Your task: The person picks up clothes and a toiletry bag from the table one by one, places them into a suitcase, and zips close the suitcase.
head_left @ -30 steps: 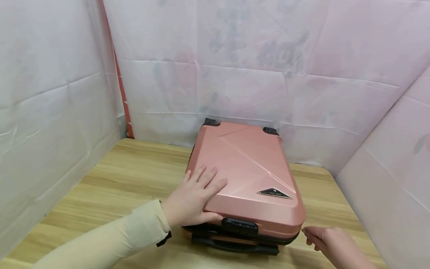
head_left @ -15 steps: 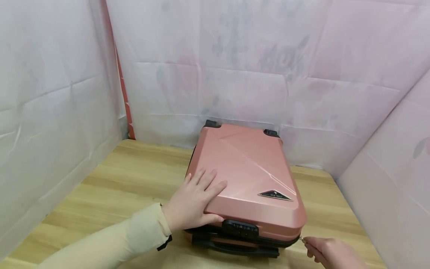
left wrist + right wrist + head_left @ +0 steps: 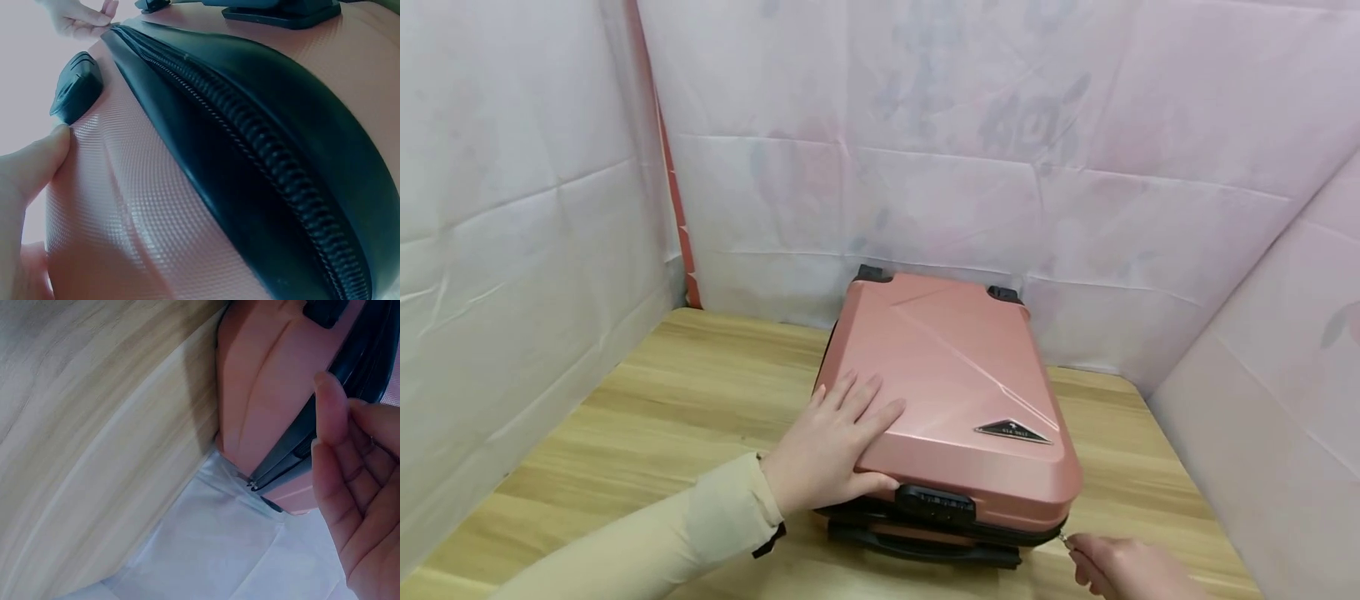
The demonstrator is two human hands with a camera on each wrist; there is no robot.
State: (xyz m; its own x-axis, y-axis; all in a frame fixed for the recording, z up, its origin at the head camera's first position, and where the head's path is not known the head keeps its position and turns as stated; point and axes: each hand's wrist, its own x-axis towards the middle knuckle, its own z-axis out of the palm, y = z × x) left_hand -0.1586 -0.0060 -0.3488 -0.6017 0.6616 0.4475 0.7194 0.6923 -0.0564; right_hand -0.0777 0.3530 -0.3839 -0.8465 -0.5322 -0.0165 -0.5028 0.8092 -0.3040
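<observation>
A pink hard-shell suitcase (image 3: 955, 358) lies flat, its front end towards me. My left hand (image 3: 826, 450) rests spread on its lid at the near left, thumb beside the black combination lock (image 3: 936, 504). At the near right corner my right hand (image 3: 1127, 567) pinches a small metal zipper pull (image 3: 1064, 540) between thumb and fingers. In the left wrist view, a black zipper (image 3: 250, 131) runs along the side, its teeth exposed beside a dark fold. The right wrist view has the right hand's fingers (image 3: 331, 409) curled over the seam, hiding the pull.
The suitcase stands on a wood-grain table (image 3: 700, 383). A black carry handle (image 3: 925, 550) juts from its near end, and black wheels (image 3: 1003, 293) sit at the far end, close to the back sheet (image 3: 925, 200). Pale sheets also hang at left and right.
My right hand has moved down and slightly left around the near right corner, with the zipper pull in its fingers. The left hand stays in place on the lid.
</observation>
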